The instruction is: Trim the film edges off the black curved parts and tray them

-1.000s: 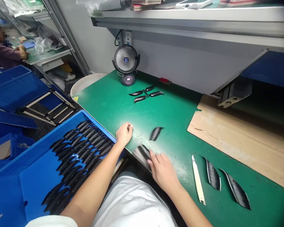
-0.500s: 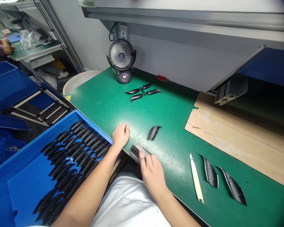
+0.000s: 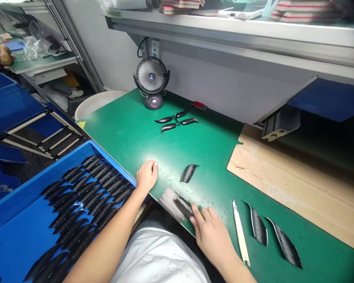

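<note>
Right hand sits at the bench's front edge, fingers spread against a black curved piece on a grey sheet. Can't tell if that's a real grip. Left hand is clenched, nothing visible in it, probably just bracing.

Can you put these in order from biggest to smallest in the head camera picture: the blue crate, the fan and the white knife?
Largest: the blue crate, by far.
Next, unsure: the fan and the white knife look about equally long, but the fan sits farther from the camera.
</note>
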Demonstrator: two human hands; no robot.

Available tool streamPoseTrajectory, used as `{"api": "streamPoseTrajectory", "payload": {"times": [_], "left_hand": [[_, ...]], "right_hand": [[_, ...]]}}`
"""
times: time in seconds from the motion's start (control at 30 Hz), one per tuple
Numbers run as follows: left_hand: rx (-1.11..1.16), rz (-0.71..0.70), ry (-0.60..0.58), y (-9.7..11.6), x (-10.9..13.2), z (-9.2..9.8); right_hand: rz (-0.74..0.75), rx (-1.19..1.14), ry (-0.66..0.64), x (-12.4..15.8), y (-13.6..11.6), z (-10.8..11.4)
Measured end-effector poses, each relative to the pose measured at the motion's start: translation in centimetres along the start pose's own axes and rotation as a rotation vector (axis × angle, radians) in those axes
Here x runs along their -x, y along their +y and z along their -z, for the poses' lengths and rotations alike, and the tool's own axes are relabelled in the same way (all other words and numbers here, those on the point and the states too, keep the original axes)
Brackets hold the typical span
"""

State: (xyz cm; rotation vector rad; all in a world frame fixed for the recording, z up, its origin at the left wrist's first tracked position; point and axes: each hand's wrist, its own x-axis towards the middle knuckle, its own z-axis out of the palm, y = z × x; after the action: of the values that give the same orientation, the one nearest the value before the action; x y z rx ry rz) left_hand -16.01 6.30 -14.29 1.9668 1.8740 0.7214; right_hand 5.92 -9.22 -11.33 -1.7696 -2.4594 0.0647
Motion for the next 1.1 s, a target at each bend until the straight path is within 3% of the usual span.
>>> {"api": "streamPoseTrajectory", "payload": {"times": [0.13,0.27,0.7,1.1], "left_hand": [[-0.008,0.024,-0.016,-0.2,0.0,0.0],[-0.031,0.029,-0.021,-0.1,-0.1,0.1],[-0.04,0.016,-0.014,0.2,-0.1,0.3],[-0.021,0.028,-0.014,0.1,0.0,0.2]], "right_hand": [[0.046,-0.055,-0.119,-1.7,2.2,0.9],[0.079,-0.082,-0.097,-2.1,3.1,0.7],[0.016,-0.102,-0.069,-1.9,1.3,0.5],[-0.021,0.031,0.045,-0.9,-1.0,0.6]]}}
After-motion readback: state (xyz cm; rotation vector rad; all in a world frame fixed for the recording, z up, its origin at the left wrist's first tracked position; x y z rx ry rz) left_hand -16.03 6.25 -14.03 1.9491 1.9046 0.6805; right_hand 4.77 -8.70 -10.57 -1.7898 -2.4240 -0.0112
